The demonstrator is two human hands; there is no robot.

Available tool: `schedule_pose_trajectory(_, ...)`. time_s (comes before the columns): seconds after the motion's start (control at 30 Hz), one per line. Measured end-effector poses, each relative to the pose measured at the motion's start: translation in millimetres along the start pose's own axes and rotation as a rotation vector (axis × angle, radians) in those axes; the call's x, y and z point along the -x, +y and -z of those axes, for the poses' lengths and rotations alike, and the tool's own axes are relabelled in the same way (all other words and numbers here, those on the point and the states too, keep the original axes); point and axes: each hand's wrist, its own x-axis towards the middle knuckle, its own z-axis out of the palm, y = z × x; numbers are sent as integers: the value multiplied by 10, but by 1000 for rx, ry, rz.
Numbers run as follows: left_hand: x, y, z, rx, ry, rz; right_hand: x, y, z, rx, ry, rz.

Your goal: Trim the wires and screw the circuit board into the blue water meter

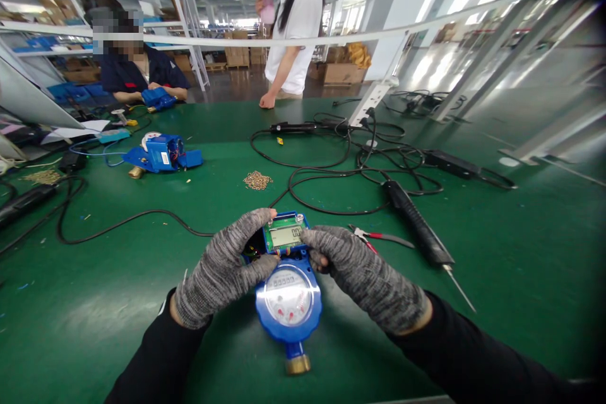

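No legible text is present. The small screen (284,235) between the fingertips of both hands shows no readable digits. The counter window on the round dial (288,293) below it, between the palms, is too blurred to read.

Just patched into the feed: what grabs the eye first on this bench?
The blue water meter at centre front, with the left hand and right hand, both in grey gloves, pressing on its green display board. Right of it lie red-handled pliers and an electric screwdriver; behind, a screw pile.
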Motion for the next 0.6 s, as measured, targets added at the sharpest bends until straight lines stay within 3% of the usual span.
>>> schedule_pose_trajectory(0.17,-12,-10,1,29,6,1,67,-27,-5,67,9,71)
schedule_pose_trajectory(0.27,-38,63,48,160,-62,98,57,-49,-23,66,38,69)
schedule_pose_trajectory(0.37,-70,141,58,301,-132,209,69,-38,-12,157,16,172)
schedule_pose_trajectory(0.6,-173,120,-117,336,-58,291,97,-15,31,226,-25,224)
